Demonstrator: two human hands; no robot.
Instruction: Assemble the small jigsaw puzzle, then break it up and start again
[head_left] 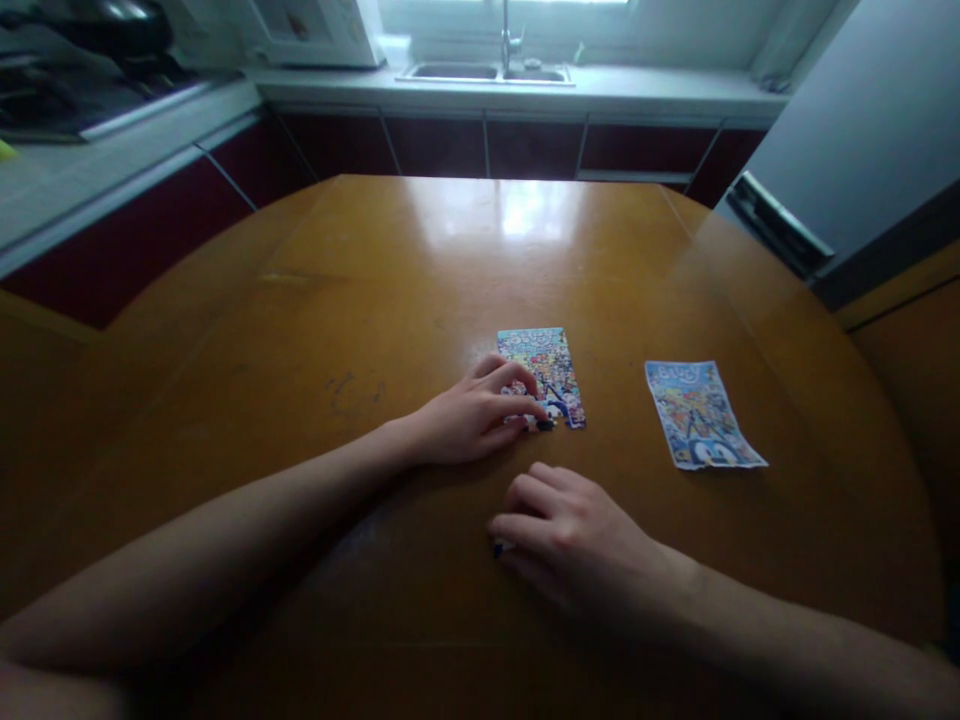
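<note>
Daylight from a window point(450, 18) falls over a kitchen, glinting off the far part of a broad wooden bench point(375, 290) with a rounded outline and a glossy orange-brown top. Behind it runs a pale counter point(660, 92) with a double sink point(459, 72) and a tap point(505, 42), above dark red cupboards point(435, 145). To the left, a dark pan point(120, 30) sits over a stove point(45, 110), and a white box-shaped appliance point(319, 30) stands nearer the sink. Along the right side rises a large pale grey unit point(862, 130). Faint dark marks point(356, 388) show on the wood left of centre

Near the middle of the bench lies a colourful jigsaw puzzle point(544, 360), flat, its near edge uneven. The left hand point(536, 418) lies partly over its left side, fingers curved, the index fingertip at a dark piece on that near edge; whether it grips the piece, I cannot tell. Closer to the viewer, the right hand point(501, 540) pinches a small dark-and-white piece point(499, 548) between thumb and fingers. Well apart to the right rests a creased printed sheet point(697, 405), one corner slightly curled
</note>
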